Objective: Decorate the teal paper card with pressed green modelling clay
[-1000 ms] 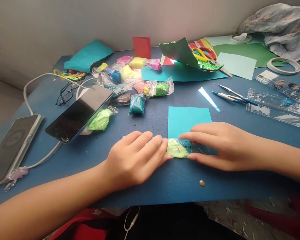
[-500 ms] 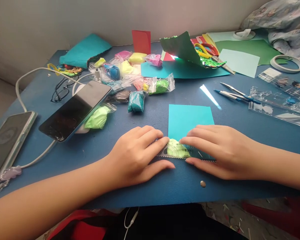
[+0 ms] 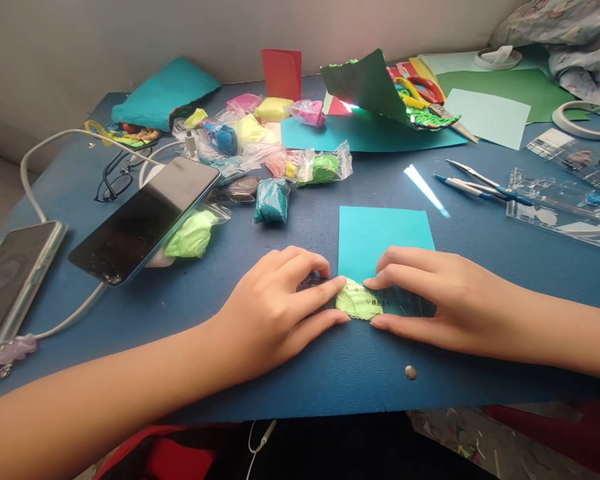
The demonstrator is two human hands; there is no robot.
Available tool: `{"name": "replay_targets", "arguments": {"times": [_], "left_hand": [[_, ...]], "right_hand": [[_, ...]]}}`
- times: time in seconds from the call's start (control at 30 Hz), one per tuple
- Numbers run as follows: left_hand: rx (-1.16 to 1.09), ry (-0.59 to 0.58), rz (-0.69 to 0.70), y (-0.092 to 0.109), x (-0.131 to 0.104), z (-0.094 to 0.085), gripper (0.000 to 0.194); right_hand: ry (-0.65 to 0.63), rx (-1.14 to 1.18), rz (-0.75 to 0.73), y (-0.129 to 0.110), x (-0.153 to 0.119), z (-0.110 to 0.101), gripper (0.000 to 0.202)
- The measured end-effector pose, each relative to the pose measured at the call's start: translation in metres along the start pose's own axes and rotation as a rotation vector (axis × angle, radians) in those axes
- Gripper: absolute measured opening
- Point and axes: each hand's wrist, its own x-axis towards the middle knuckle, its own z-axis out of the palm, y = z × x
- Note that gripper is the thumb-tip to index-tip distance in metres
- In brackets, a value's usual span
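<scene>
A clear plastic ruler [image 3: 403,303] with a wavy edge lies across a flattened lump of light green clay [image 3: 359,301]. Turquoise paper [image 3: 385,237] lies flat just behind, its near part under the ruler and my right fingers. My left hand [image 3: 285,303] grips the ruler's left part, index finger on the far edge and thumb at the near edge beside the clay. From the other side my right hand [image 3: 430,300] does the same, fingertips and thumb pinching the ruler close to the clay. Part of the ruler is hidden beneath both hands.
Bagged clay pieces [image 3: 271,201] cluster at the back left, near a phone [image 3: 145,220] with a white cable and glasses [image 3: 113,183]. At right are pens [image 3: 473,187], clear plastic cases [image 3: 560,207] and a tape roll [image 3: 587,120]. Scissors [image 3: 420,93] lie at the back.
My fingers have bent and drawn in on the ruler, both thumbs now at its near edge. The clay shows flatter under it, and the view has shifted slightly.
</scene>
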Motion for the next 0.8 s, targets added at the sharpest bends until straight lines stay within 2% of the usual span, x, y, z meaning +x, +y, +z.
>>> {"name": "replay_targets", "arguments": {"times": [0.27, 0.37, 0.43, 0.47, 0.6, 0.8], "left_hand": [[0.044, -0.007, 0.024, 0.002, -0.001, 0.001, 0.025], [0.064, 0.115, 0.053, 0.004, -0.004, -0.001, 0.022], [0.06, 0.212, 0.125, 0.007, -0.007, -0.006, 0.016], [0.054, 0.22, 0.184, 0.008, -0.008, -0.008, 0.013], [0.036, 0.099, 0.376, 0.014, -0.008, -0.015, 0.007], [0.048, 0.13, 0.324, 0.016, 0.0, -0.009, 0.011]], "right_hand": [[-0.023, -0.064, 0.007, 0.0, -0.001, 0.003, 0.029], [-0.052, -0.022, 0.018, 0.0, 0.0, 0.0, 0.028], [-0.068, 0.032, 0.029, 0.002, 0.001, -0.004, 0.025], [-0.077, 0.063, 0.033, 0.003, 0.002, -0.006, 0.024], [-0.111, 0.178, 0.056, 0.007, 0.006, -0.012, 0.023], [-0.093, 0.214, 0.071, 0.005, 0.007, -0.015, 0.022]]}}
